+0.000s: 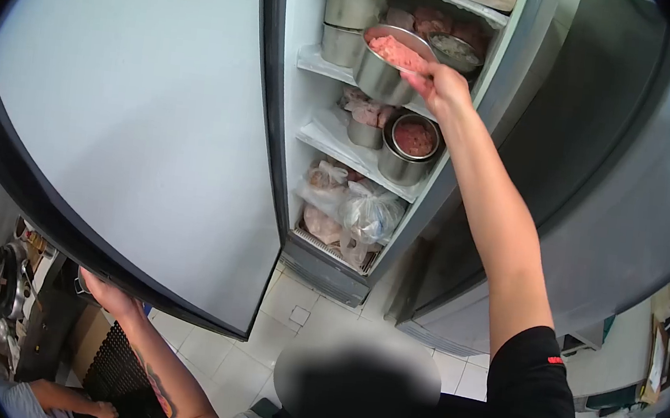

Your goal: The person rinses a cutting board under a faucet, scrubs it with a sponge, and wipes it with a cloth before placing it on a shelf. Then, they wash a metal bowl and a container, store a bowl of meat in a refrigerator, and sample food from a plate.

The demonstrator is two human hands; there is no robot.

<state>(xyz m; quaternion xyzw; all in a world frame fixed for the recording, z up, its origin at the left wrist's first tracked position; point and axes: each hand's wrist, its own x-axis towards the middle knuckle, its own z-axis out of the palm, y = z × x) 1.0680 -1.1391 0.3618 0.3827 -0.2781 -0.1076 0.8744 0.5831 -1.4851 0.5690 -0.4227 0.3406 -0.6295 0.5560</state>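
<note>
My right hand (438, 85) grips the rim of a steel pot (382, 75) at the front of the upper freezer shelf. Pink minced meat (398, 52) shows inside the pot, which tilts towards me. My left hand (109, 295) is at the lower outer edge of the wide-open freezer door (140, 123), fingers partly hidden behind it. Beside the pot stand stacked pale containers (344, 43) and a bowl (455, 52) with whitish contents. On the shelf below, a steel pot (403, 166) holds a smaller one with red minced meat (414, 138).
Bagged food (371, 213) fills the bottom of the freezer. A large grey appliance (591, 179) stands close on the right. Another person's hand (105, 411) shows at lower left, near a black perforated mat (118, 370). White tiles (292, 310) cover the floor.
</note>
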